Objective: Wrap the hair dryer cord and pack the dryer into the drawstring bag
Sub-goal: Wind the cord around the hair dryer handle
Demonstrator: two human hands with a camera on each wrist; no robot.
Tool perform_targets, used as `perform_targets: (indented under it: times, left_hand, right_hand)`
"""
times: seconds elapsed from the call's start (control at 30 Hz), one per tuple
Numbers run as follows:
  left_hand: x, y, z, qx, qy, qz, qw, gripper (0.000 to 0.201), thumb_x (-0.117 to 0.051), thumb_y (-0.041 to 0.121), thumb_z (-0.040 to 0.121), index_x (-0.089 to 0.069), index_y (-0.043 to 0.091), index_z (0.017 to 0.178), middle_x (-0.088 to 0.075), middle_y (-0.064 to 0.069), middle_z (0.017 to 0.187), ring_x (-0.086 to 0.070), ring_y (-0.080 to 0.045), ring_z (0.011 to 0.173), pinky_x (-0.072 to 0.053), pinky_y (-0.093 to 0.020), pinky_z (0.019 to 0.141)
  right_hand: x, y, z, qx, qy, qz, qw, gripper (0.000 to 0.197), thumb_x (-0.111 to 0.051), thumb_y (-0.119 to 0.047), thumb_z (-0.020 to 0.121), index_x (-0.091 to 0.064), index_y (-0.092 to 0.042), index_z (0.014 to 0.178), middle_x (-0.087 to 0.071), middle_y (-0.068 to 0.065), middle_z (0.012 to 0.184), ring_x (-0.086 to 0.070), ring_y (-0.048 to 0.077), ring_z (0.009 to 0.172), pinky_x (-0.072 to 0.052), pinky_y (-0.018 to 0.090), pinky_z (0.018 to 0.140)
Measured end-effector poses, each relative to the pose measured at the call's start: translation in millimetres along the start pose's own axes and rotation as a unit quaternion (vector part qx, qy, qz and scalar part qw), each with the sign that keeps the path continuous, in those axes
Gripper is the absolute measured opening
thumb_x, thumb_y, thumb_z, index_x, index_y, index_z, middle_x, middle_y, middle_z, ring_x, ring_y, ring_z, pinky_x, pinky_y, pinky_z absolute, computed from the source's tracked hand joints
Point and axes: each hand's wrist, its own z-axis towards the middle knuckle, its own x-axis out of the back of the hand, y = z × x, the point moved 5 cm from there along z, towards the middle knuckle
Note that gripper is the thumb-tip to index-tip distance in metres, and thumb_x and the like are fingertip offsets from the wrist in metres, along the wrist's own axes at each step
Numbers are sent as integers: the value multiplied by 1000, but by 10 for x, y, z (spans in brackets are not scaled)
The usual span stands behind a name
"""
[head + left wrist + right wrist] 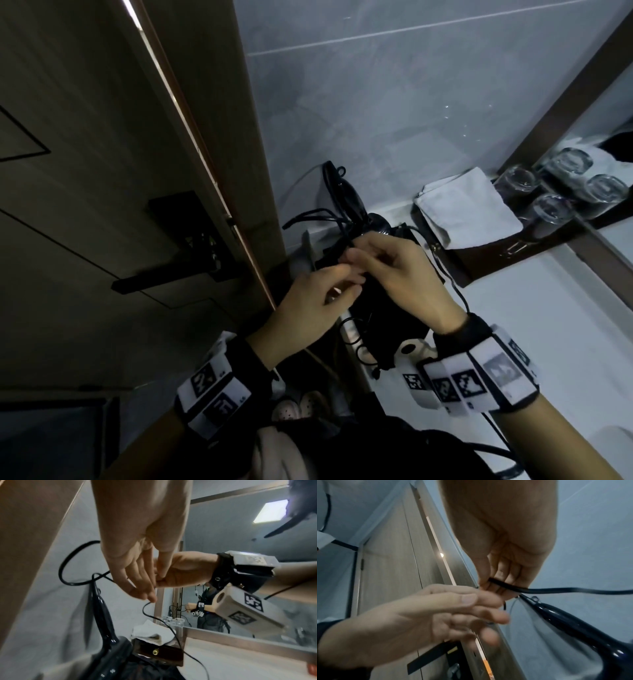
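Note:
The black hair dryer (pixel 346 195) stands handle-up in the black drawstring bag (pixel 380 318) at the counter's left end; its lower body is hidden in the bag. Loops of its thick black cord (pixel 308 216) stick out by the handle. My right hand (pixel 352 255) pinches the cord (pixel 505 586) just above the bag's mouth, beside the handle (pixel 565 616). My left hand (pixel 346 284) meets it from the left, thumb laid on the forefinger. A thin black string (pixel 154 616) runs from its fingertips (pixel 150 599) down toward the bag.
A wooden door (pixel 102 171) with a black lever handle (pixel 164 277) stands close on the left. Right of the bag is a dark wooden tray (pixel 496 260) with a folded white cloth (pixel 469 205) and upturned glasses (pixel 551 205) before a mirror. The white counter (pixel 531 325) extends right.

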Motion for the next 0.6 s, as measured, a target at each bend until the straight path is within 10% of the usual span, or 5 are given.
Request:
perform_targets:
  times: [0.17,0.33,0.47,0.6]
  left_hand:
    - [478,168,-46,-111,198,156,961,25,-69,11,82,-62,10,106,-57,-3,106,-52,-6,95,-45,-14,85]
    - [669,73,110,-56,172,231,956,21,-61,19,89,-63,-1,93,-59,-17,91,-57,-27,85,-49,-42,78]
    - [707,-10,49,-12,181,112,977,28,-49,17,96,-60,-2,78,-65,-11,67,-64,-20,58,-53,-34,60]
    - [664,-125,31,126,145,-207,959,9,-45,6,96,-51,0,99,-67,-13,67,-69,-22,60,-59,-30,56]
  right_hand:
    - [41,57,-122,13,-15,31,999,17,-55,-14,94,-65,-18,81,-63,-6,63,-58,4,64,-40,13,69]
    - [86,-47,-273,65,-17,63,996,14,-58,-23,92,-68,-22,81,-62,-12,64,-54,3,61,-41,10,65]
    - [360,258,-284,8,124,45,991,17,-57,-27,93,-68,-22,81,-51,12,56,-42,7,52,-35,22,55]
    - [453,722,-309,-68,78,-120,987,24,-49,-13,97,-66,-29,94,-57,-7,64,-58,12,65,-40,18,62]
